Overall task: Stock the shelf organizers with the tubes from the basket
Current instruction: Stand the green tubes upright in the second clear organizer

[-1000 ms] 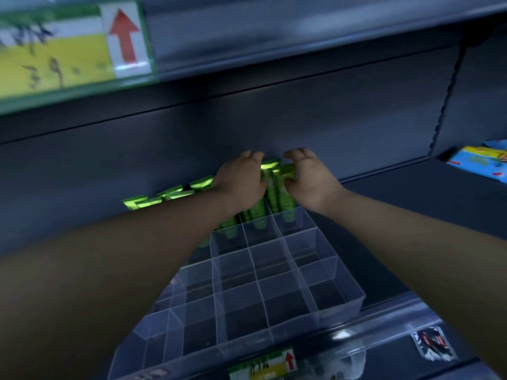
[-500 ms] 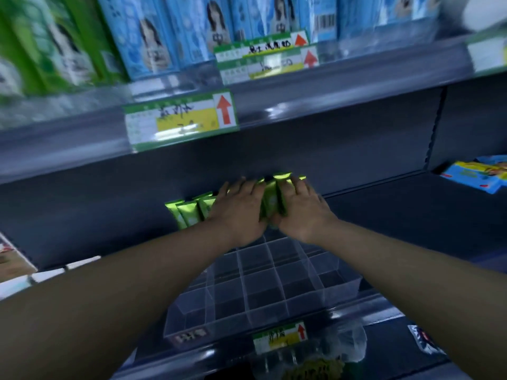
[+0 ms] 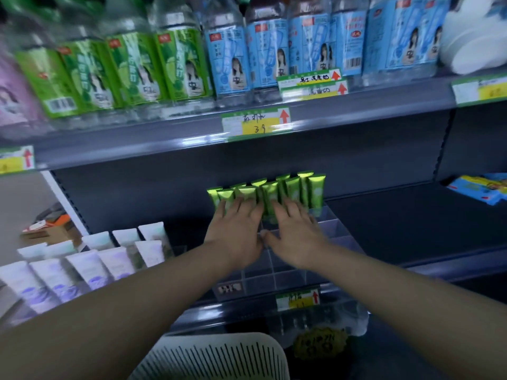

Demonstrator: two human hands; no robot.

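Observation:
Several green tubes (image 3: 290, 187) stand upright in the back rows of a clear gridded organizer (image 3: 337, 234) on the dark shelf. My left hand (image 3: 236, 231) lies flat with spread fingers, fingertips against the lower part of the left tubes. My right hand (image 3: 296, 231) lies beside it, fingers straight, touching the tubes to the right. Neither hand holds anything. The organizer's front compartments hold no tubes. The white slotted basket (image 3: 219, 357) shows at the bottom edge; its inside is hidden.
White and lilac tubes (image 3: 90, 264) fill organizers to the left. Bottles with green and blue labels (image 3: 170, 67) line the shelf above. Blue packets (image 3: 480, 187) lie at the far right. Yellow price tags (image 3: 258, 124) hang on the shelf edges. A lower shelf holds bagged goods (image 3: 321, 341).
The view has pulled back and up, revealing the upper shelf and the basket. Both hands have opened flat and slid down from the tops of the green tubes toward their bases.

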